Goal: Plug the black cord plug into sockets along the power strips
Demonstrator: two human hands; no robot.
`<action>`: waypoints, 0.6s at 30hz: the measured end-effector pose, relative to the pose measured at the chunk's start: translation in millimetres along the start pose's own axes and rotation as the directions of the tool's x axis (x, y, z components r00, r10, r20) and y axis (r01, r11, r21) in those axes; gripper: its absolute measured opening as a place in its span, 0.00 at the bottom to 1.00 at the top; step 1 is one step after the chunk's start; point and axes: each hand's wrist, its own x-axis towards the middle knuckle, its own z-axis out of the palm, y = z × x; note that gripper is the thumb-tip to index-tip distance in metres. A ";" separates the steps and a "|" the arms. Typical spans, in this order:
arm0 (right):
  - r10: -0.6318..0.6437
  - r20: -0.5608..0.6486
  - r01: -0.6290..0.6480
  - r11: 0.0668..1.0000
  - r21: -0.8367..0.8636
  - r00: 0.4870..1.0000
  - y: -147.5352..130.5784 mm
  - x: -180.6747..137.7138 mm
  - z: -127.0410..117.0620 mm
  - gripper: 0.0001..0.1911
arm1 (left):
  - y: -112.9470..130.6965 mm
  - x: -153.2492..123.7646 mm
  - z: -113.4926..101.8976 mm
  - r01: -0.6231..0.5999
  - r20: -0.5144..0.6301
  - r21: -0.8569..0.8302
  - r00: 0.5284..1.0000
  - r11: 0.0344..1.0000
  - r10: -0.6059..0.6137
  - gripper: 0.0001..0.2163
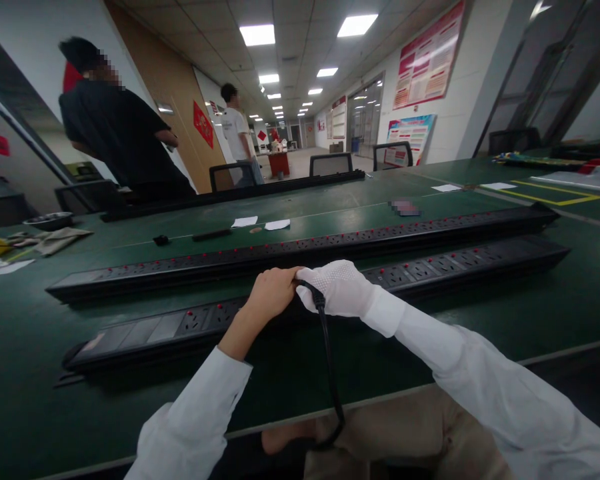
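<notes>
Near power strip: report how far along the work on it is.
Done: the near power strip lies flat on the green table, parallel to a second strip behind it.
In hand: the left hand and the gloved right hand meet at its near edge, the right grip closed on a black cable that hangs over the table edge.
Left: every visible socket is empty; nothing is plugged in.

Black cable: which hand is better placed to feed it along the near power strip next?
Probably the right hand: gloved, it already grips the black cable where it meets the near power strip. The bare left hand only rests on the strip beside it, so it looks better suited to steadying.
</notes>
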 end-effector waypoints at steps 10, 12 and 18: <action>-0.017 -0.015 0.017 1.000 -0.019 1.000 0.5 -0.1 -0.8 0.16 | -0.4 0.4 1.5 -0.039 -0.026 0.031 0.999 0.999 0.039 0.17; -0.013 -0.012 0.013 0.999 -0.036 1.000 0.2 0.1 -0.5 0.16 | -0.1 0.5 1.4 -0.046 -0.024 0.043 0.999 0.998 0.048 0.16; 0.002 -0.008 -0.002 0.998 -0.055 1.000 0.1 -0.1 1.7 0.17 | 0.9 -0.1 0.6 -0.030 -0.006 0.065 1.000 0.997 0.031 0.13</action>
